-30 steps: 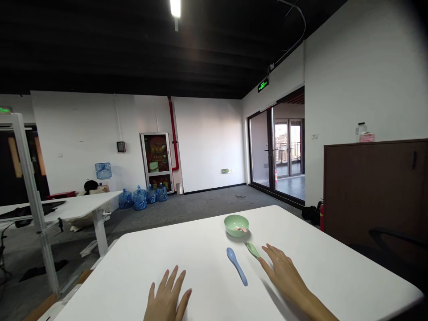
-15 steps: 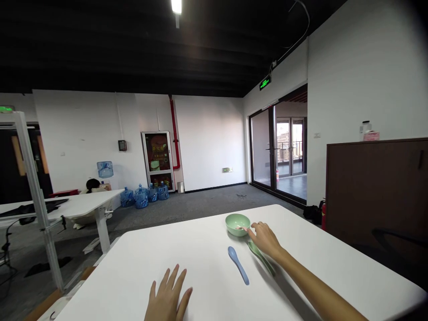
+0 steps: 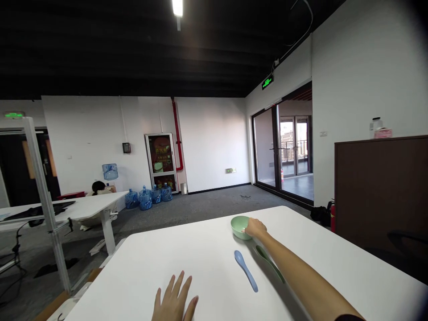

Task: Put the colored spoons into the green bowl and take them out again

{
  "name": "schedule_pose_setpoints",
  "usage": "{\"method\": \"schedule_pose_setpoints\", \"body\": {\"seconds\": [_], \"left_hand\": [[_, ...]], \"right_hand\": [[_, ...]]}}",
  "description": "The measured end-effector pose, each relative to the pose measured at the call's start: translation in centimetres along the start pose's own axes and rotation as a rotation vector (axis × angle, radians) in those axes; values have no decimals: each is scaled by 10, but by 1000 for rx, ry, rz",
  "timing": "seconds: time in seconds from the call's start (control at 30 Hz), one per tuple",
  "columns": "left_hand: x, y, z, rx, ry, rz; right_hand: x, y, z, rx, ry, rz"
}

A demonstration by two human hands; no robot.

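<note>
A pale green bowl (image 3: 239, 225) sits toward the far side of the white table (image 3: 187, 249). My right hand (image 3: 256, 228) reaches over its right rim with fingers curled into it, closed on something small and pale that I cannot make out. A blue spoon (image 3: 246, 276) lies on the table nearer to me. A green spoon (image 3: 267, 262) lies beside it, partly under my right forearm. My left hand (image 3: 174, 303) rests flat on the table at the near edge, fingers spread, holding nothing.
A dark brown cabinet (image 3: 381, 187) stands to the right. Another white desk (image 3: 67, 209) with a seated person (image 3: 98, 187) behind it is at the left. Blue water jugs (image 3: 147, 198) line the far wall. Glass doors (image 3: 284, 151) are at the back right.
My right hand moved from the table beside the green spoon forward to the bowl and curled over its rim. The left hand stayed flat. The view shifted slightly.
</note>
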State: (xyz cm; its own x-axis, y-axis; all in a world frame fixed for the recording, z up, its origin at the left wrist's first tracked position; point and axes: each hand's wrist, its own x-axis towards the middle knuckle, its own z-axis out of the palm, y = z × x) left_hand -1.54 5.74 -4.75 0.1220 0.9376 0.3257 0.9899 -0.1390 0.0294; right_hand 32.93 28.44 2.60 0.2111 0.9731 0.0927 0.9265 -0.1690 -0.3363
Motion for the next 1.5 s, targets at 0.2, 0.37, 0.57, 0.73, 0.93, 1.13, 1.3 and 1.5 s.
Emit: {"method": "schedule_pose_setpoints", "body": {"seconds": [0.2, 0.37, 0.57, 0.73, 0.93, 1.13, 1.3, 1.5], "left_hand": [[-1, 0, -1, -7, 33, -5], [0, -1, 0, -5, 17, 0], [-3, 5, -2, -16, 20, -8], [-7, 12, -8, -38, 9, 1], [-7, 14, -11, -38, 11, -5], [-7, 17, -14, -37, 1, -1], [-7, 19, -15, -21, 12, 8], [-7, 23, -19, -1, 15, 5]], "right_hand": [[-3, -4, -2, -12, -13, 9], [-12, -2, -12, -7, 32, -27], [-46, 8, -27, -7, 89, -105], [-86, 15, -27, 17, 110, -165], [-123, 15, -11, 80, 94, -213], [-146, 7, 8, 99, 52, -208], [-157, 1, 22, 86, 16, -210], [-159, -3, 40, 35, -18, -223]]}}
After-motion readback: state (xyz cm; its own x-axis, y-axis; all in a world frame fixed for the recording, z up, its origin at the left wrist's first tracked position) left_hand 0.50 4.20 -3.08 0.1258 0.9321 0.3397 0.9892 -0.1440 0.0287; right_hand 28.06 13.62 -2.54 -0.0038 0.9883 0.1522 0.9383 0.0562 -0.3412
